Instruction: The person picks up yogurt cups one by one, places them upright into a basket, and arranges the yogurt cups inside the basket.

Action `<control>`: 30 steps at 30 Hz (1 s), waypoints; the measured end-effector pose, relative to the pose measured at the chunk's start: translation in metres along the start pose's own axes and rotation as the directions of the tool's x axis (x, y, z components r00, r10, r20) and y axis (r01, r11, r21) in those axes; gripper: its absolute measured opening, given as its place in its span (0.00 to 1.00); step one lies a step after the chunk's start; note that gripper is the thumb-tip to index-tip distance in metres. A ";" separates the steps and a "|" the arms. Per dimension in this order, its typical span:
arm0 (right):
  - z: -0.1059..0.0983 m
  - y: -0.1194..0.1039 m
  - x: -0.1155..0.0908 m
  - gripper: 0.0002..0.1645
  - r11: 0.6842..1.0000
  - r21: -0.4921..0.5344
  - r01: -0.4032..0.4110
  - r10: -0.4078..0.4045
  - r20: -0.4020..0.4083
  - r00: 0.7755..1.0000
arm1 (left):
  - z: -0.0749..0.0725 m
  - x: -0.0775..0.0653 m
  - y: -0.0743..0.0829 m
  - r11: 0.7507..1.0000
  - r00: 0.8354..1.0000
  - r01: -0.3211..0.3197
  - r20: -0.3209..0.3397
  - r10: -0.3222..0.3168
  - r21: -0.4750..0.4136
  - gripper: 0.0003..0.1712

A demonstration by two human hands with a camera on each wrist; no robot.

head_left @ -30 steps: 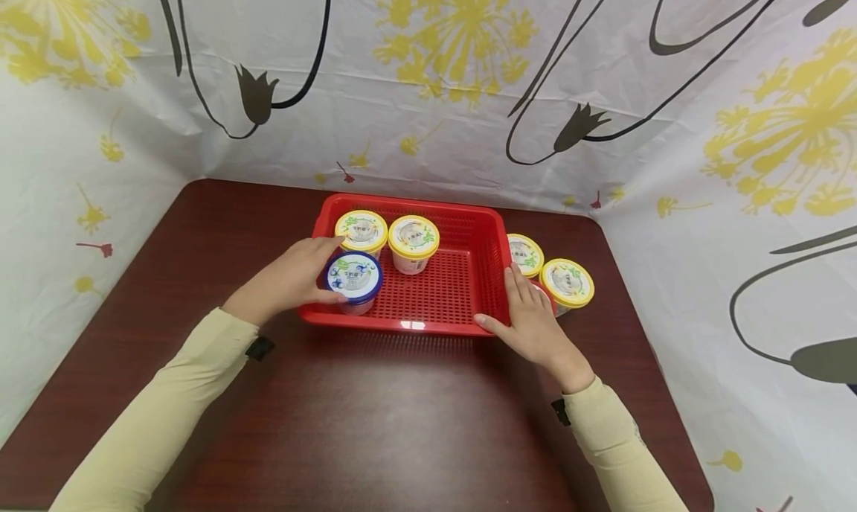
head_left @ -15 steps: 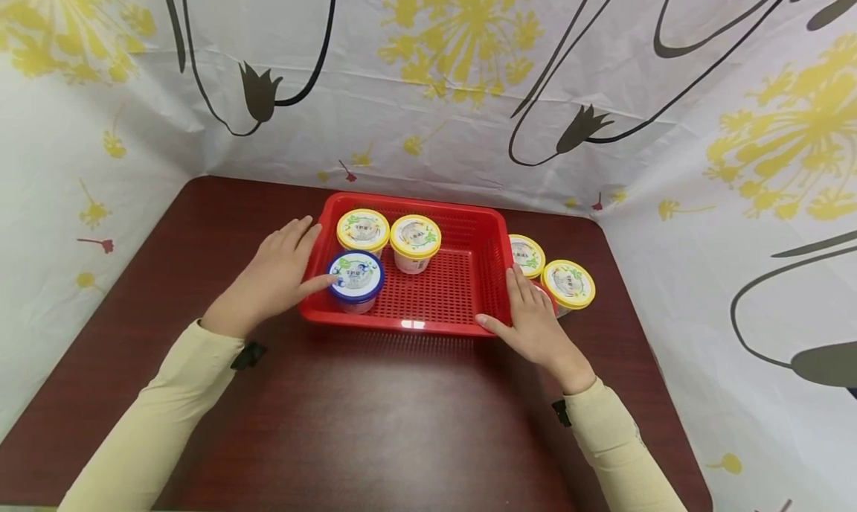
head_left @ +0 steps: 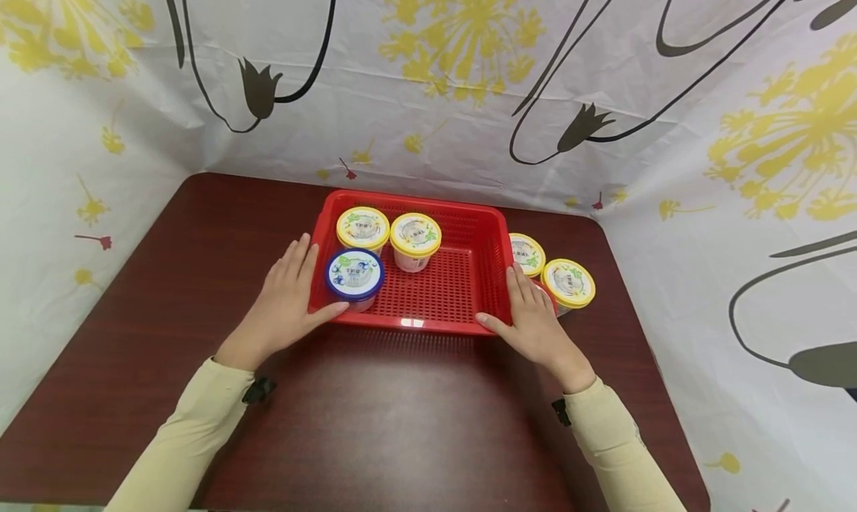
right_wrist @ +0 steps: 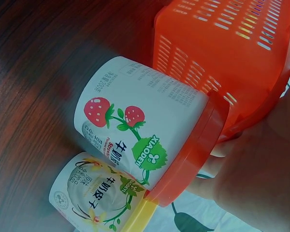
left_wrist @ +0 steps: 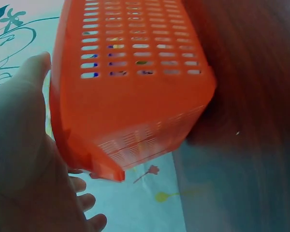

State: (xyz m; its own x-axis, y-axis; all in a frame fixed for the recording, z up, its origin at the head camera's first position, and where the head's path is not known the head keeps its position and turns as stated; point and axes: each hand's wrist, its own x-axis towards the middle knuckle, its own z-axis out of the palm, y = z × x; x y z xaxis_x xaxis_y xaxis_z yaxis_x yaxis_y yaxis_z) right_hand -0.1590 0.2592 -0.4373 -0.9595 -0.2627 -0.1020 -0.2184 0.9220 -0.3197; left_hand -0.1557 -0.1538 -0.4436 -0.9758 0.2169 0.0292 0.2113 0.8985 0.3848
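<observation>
A red perforated plastic basket (head_left: 445, 281) stands on the table in the head view. At its left end, my left hand (head_left: 277, 307) has straight fingers along the side and the thumb at the front rim. My right hand (head_left: 535, 322) lies at the basket's right rim, fingers extended and thumb over the front corner. Inside are a blue-lidded cup (head_left: 355, 272) and two yellow-lidded cups, one in the back left corner (head_left: 362, 228) and one beside it (head_left: 415, 235). A red-lidded strawberry cup (right_wrist: 135, 111), mostly hidden by my right hand in the head view, stands outside.
Right of the basket are two yellow-lidded cups, one farther back (head_left: 526, 254) and one nearer the edge (head_left: 567, 283). The dark wood table (head_left: 402, 415) extends in front. A patterned white cloth (head_left: 428, 140) stands behind the table and along both sides.
My left hand drew back from the blue-lidded cup to the left, then came to the basket's left end. My right hand stayed at the right rim.
</observation>
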 end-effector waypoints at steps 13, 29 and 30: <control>-0.002 -0.001 0.000 0.64 1.000 -0.010 -0.002 0.002 -0.003 1.000 | 0.008 -0.001 0.000 1.000 1.000 0.006 0.023 -0.005 -0.014 0.70; -0.043 0.009 0.005 0.54 0.996 -0.051 0.066 -0.062 0.086 0.994 | 0.007 -0.001 0.000 1.000 0.999 0.017 0.042 -0.017 -0.021 0.71; -0.047 0.012 0.005 0.51 0.996 -0.048 0.080 -0.076 0.083 0.994 | 0.007 -0.001 0.000 1.000 0.999 0.018 0.045 -0.017 -0.022 0.71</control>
State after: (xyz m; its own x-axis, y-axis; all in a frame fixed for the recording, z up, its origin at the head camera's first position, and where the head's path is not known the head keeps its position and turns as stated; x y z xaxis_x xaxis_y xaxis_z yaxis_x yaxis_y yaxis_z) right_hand -0.1754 0.2827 -0.3971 -0.9220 -0.3546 -0.1556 -0.3029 0.9107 -0.2808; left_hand -0.1540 -0.1515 -0.4500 -0.9756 0.2188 -0.0188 0.1926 0.8936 0.4053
